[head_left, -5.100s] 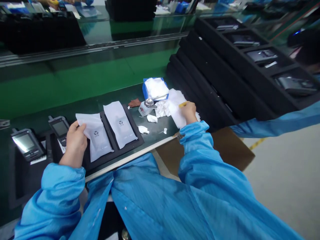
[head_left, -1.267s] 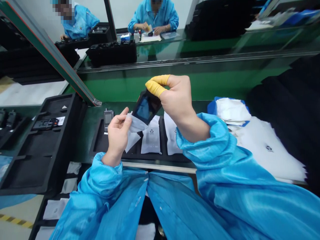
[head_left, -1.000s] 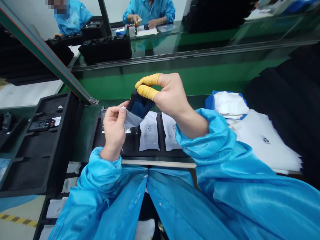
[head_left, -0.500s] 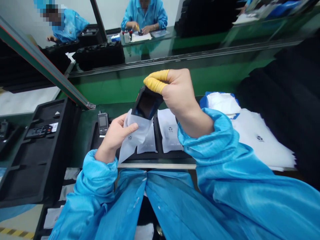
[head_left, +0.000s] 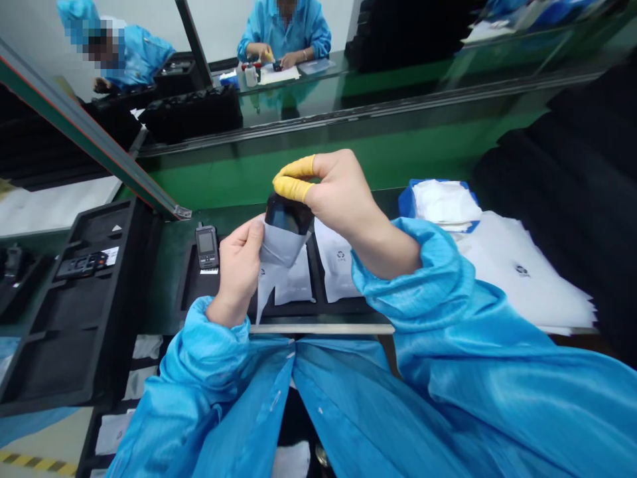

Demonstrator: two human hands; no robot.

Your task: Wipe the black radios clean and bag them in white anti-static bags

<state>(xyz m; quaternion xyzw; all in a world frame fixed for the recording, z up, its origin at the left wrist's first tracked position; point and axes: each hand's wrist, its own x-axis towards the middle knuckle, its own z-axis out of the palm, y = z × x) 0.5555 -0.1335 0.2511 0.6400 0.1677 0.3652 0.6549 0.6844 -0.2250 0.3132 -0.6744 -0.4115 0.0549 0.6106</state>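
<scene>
My right hand, with yellow finger cots on thumb and forefinger, pinches the top of a black handheld device. The device's lower part sits inside a white pouch, which my left hand grips at its mouth. Both are held above a black foam tray at the bench edge. On that tray lie two more white pouches and, at its far left, another handheld device.
A stack of white pouches and a blue box of white wipes lie to the right. Black foam trays stand at left, dark trays at right. Two people in blue coats work across the green conveyor.
The device has slid further down into the pouch. My left hand has risen and closed on the pouch's mouth; earlier it held the pouch lower and looser.
</scene>
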